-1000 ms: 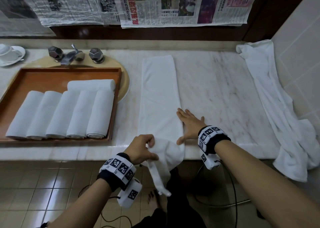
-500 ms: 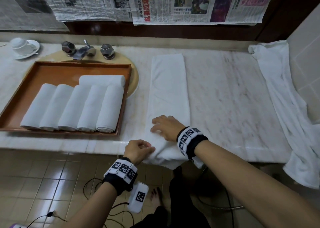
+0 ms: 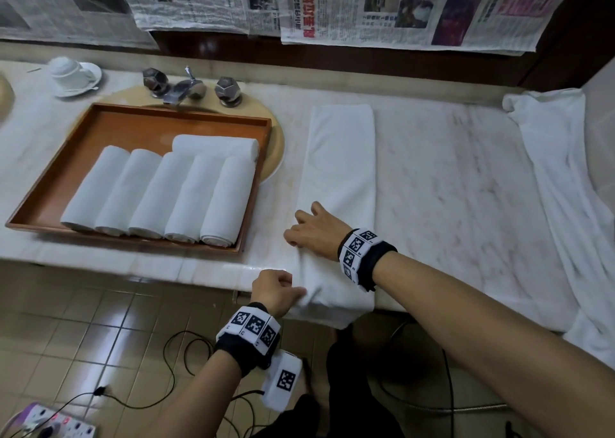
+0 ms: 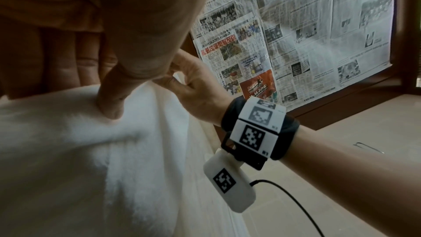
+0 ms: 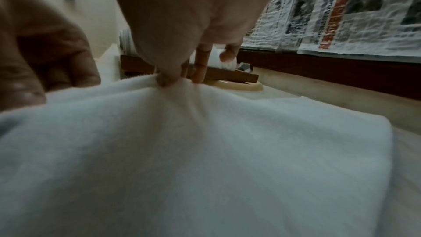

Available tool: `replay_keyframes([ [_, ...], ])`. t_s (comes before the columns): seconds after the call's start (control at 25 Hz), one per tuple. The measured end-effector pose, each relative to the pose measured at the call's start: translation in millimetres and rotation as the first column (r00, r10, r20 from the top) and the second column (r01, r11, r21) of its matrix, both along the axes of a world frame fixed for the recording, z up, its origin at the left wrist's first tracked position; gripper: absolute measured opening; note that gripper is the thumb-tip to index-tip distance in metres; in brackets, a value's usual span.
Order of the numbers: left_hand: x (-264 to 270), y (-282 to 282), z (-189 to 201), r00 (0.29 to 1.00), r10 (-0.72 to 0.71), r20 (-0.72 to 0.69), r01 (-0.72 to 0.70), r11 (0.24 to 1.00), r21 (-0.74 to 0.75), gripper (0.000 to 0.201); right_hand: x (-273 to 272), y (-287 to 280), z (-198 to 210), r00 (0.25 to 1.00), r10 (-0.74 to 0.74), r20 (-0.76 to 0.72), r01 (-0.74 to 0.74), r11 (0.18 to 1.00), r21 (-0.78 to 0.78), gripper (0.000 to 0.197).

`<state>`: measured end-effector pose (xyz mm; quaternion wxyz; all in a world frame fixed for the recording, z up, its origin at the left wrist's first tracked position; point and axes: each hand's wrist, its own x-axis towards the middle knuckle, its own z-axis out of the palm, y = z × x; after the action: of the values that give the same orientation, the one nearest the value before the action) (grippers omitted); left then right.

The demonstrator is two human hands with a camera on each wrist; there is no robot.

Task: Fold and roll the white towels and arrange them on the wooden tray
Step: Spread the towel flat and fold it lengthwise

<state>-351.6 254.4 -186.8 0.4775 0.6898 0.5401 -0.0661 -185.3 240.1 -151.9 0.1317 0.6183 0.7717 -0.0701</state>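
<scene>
Folded towel (image 3: 339, 178): left hand (image 3: 274, 289) pinches its near-left corner; just beyond, right hand (image 3: 316, 233) pinches its left edge.

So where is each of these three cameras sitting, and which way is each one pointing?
Head: worn on the head, looking down at the marble counter, wooden tray and folded towel; both forearms, left hand and right hand show.
Left wrist: looks along the left hand at its thumb pinching the towel; the right wrist shows too.
Right wrist: low over the towel, facing the tray; right fingers pinch cloth.
Shared: all show the towel and the newspapers.
</scene>
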Motion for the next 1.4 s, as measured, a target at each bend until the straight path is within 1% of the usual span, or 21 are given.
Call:
replay_keyframes([
  [0.08, 0, -2, 2, 1.0, -0.005, -0.009, 0.005, 1.0, 0.006, 0.02, -3, -1, -3, 0.997, -0.01, 0.072, 0.012, 0.999, -0.03, 0.042],
  [0.12, 0, -4, 2, 1.0, 0.016, -0.004, -0.016, 1.0, 0.012, 0.021, -2, 0, -3, 0.995, -0.018, 0.1, 0.021, 0.999, -0.031, 0.042],
  [0.24, -2, -8, 1, 0.997, 0.081, -0.016, -0.08, 0.996, 0.031, 0.027, -3, 6, -4, 0.996, -0.056, 0.076, 0.055, 0.998, 0.008, 0.034],
  [0.28, -2, -9, 1, 0.995, 0.1, -0.025, -0.099, 0.995, 0.032, 0.026, -4, 5, -8, 0.994, -0.102, 0.044, 0.101, 0.995, 0.011, 0.035],
  [0.32, -1, -9, 2, 0.993, 0.111, -0.037, -0.109, 0.993, 0.032, 0.025, -6, 1, -13, 0.983, -0.185, -0.007, 0.185, 0.983, 0.008, 0.039],
  [0.36, -1, -9, 3, 0.993, 0.104, -0.05, -0.102, 0.994, 0.04, 0.023, -8, -6, -20, 0.951, -0.302, -0.067, 0.303, 0.953, 0.009, 0.044],
  [0.4, 0, -8, 4, 0.994, 0.087, -0.065, -0.083, 0.995, 0.057, 0.022, -8, -15, -26, 0.891, -0.436, -0.13, 0.442, 0.896, 0.026, 0.048],
  [0.44, 0, -7, 6, 0.994, 0.072, -0.079, -0.066, 0.995, 0.078, 0.021, -8, -27, -30, 0.8, -0.573, -0.181, 0.588, 0.808, 0.043, 0.048],
  [0.52, 0, -3, 7, 0.993, 0.069, -0.098, -0.059, 0.993, 0.106, 0.016, -4, -58, -29, 0.562, -0.801, -0.204, 0.821, 0.571, 0.018, 0.043],
  [0.56, 0, -1, 7, 0.992, 0.07, -0.103, -0.059, 0.992, 0.108, 0.014, -2, -74, -27, 0.44, -0.88, -0.179, 0.89, 0.454, -0.045, 0.043],
  [0.6, 0, 1, 5, 0.992, 0.074, -0.106, -0.064, 0.993, 0.102, 0.013, -1, -90, -24, 0.349, -0.927, -0.139, 0.923, 0.365, -0.119, 0.044],
  [0.64, 0, 2, 4, 0.991, 0.075, -0.107, -0.065, 0.994, 0.091, 0.013, -2, -104, -22, 0.3, -0.95, -0.089, 0.933, 0.311, -0.179, 0.045],
  [0.68, 1, 3, 2, 0.992, 0.07, -0.106, -0.061, 0.995, 0.079, 0.013, -4, -115, -23, 0.284, -0.957, -0.052, 0.936, 0.288, -0.202, 0.047],
  [0.76, 2, 5, -3, 0.993, 0.053, -0.102, -0.047, 0.997, 0.067, 0.013, -5, -126, -26, 0.287, -0.956, -0.055, 0.935, 0.292, -0.202, 0.045],
  [0.88, 1, 7, -8, 0.996, 0.043, -0.08, -0.042, 0.999, 0.019, 0.014, -2, -130, -34, 0.278, -0.943, -0.181, 0.929, 0.312, -0.198, 0.029],
  [0.92, 0, 7, -8, 0.996, 0.044, -0.078, -0.044, 0.999, -0.003, 0.014, -2, -131, -36, 0.264, -0.943, -0.203, 0.931, 0.304, -0.2, 0.027],
  [1.04, 6, 11, -5, 0.996, 0.029, -0.084, -0.03, 0.999, -0.012, 0.013, -2, -130, -37, 0.217, -0.952, -0.216, 0.944, 0.261, -0.202, 0.028],
  [1.16, 20, 15, 3, 0.993, 0.1, -0.056, -0.097, 0.994, 0.053, 0.019, 2, -117, -36, 0.196, -0.952, -0.236, 0.954, 0.24, -0.177, 0.036],
  [1.28, 28, 21, 2, 0.987, 0.093, -0.132, -0.084, 0.994, 0.073, 0.014, 14, -108, -39, 0.136, -0.967, -0.217, 0.957, 0.185, -0.222, 0.033],
  [1.36, 32, 24, 1, 0.988, 0.084, -0.127, -0.076, 0.995, 0.066, 0.011, 21, -101, -39, 0.108, -0.97, -0.219, 0.962, 0.158, -0.223, 0.032],
  [1.4, 35, 27, -1, 0.992, 0.092, -0.088, -0.087, 0.994, 0.068, 0.019, 22, -97, -38, 0.105, -0.961, -0.255, 0.965, 0.16, -0.208, 0.034],
])
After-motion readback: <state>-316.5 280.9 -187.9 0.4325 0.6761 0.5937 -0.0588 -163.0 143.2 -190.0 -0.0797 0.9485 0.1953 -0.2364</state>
